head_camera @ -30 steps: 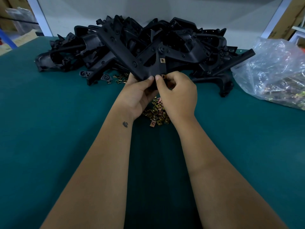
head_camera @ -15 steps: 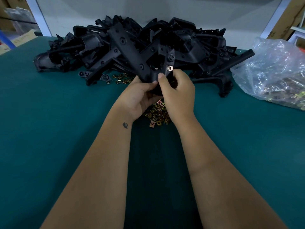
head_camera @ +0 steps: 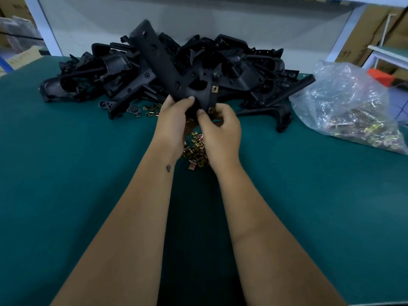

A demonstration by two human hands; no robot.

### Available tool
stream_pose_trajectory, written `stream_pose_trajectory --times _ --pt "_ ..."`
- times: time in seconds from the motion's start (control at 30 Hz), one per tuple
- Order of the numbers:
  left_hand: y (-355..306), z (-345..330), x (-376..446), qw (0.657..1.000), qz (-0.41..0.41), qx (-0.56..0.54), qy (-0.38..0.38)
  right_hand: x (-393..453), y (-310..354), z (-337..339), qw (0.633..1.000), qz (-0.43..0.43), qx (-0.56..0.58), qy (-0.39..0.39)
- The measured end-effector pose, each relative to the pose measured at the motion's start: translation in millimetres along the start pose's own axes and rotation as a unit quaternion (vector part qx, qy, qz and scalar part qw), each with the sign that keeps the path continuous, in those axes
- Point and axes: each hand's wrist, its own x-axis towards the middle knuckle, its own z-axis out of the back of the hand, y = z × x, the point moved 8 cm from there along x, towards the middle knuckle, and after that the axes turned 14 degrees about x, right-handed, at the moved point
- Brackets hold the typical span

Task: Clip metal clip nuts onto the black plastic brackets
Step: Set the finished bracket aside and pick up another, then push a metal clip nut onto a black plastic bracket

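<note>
Head view, held bracket [head_camera: 176, 85]: a long black plastic part is being lifted above the near edge of the pile of black brackets [head_camera: 231, 62], its far end tilting up and away and slightly blurred; one fitted clip nut [head_camera: 214, 89] is showing on its right arm.

Head view, left hand [head_camera: 174, 120]: fingers are curling round the bracket's lower end, thumb pressing on its face; the hand is clamping the part.

Head view, right hand [head_camera: 220, 131]: thumb and fingers are pinching at the bracket's lower right tab, where a second clip nut [head_camera: 210, 110] is sitting; whether it is fully seated I cannot tell.

Head view, loose clip nuts [head_camera: 196, 151]: a heap is lying on the green table [head_camera: 66, 173] under and between the wrists; a smaller scatter [head_camera: 150, 110] is lying just beside the pile.

Risk: the nut may be going on skewed or only partway, since the pinch is hiding the tab; the long bracket may be twisting in the one-ended grip as the nut is being pushed, letting it spring off into the heap.

Container: a clear plastic bag [head_camera: 344, 102] is lying on the right, well apart from the hands, holding many more metal clip nuts; its mouth is not discernible.
</note>
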Motion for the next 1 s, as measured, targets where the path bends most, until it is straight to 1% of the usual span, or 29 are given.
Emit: stream_pose_trajectory --times 0.13,0.2,0.27,0.4,0.53,0.6,0.67,0.77,0.87,0.93,1.0 --pt "4.6 -14.3 -18.2 0.999 0.034 -0.027 -0.023 -5.9 8.0 17.2 0.995 -0.021 0.087 -0.053" --pt "6.8 -28.7 -30.8 0.998 0.049 -0.007 -0.034 -9.1 13.3 31.0 0.987 -0.035 0.136 -0.078" --pt "8.2 -48.4 -45.2 0.998 0.053 0.002 -0.028 -14.8 19.2 46.8 0.977 -0.040 0.183 -0.101" --pt "14.7 -101.8 -72.8 0.998 0.057 0.005 0.035 -28.5 32.7 87.3 0.964 -0.054 0.216 -0.147" --pt "24.8 -165.5 -106.9 0.991 0.054 0.061 0.104 -44.9 50.2 154.0 0.943 -0.056 0.216 -0.249" --pt "31.2 -199.2 -128.5 0.987 0.049 0.088 0.129 -56.5 61.1 192.0 0.926 -0.043 0.241 -0.288" --pt "38.4 -234.7 -155.8 0.980 0.042 0.100 0.165 -70.2 72.2 234.5 0.910 -0.012 0.257 -0.326" --pt "53.4 -286.8 -207.1 0.959 0.026 0.149 0.241 -103.1 84.8 300.9 0.879 0.037 0.259 -0.399" --pt "67.1 -331.0 -264.6 0.921 -0.013 0.200 0.334 -145.2 90.6 361.7 0.829 0.071 0.274 -0.482" --pt "72.9 -349.0 -294.7 0.903 -0.051 0.228 0.360 -174.1 93.9 401.5 0.794 0.107 0.277 -0.530" --pt "80.5 -361.7 -317.2 0.891 -0.066 0.241 0.380 -204.1 98.6 437.9 0.759 0.129 0.257 -0.584"
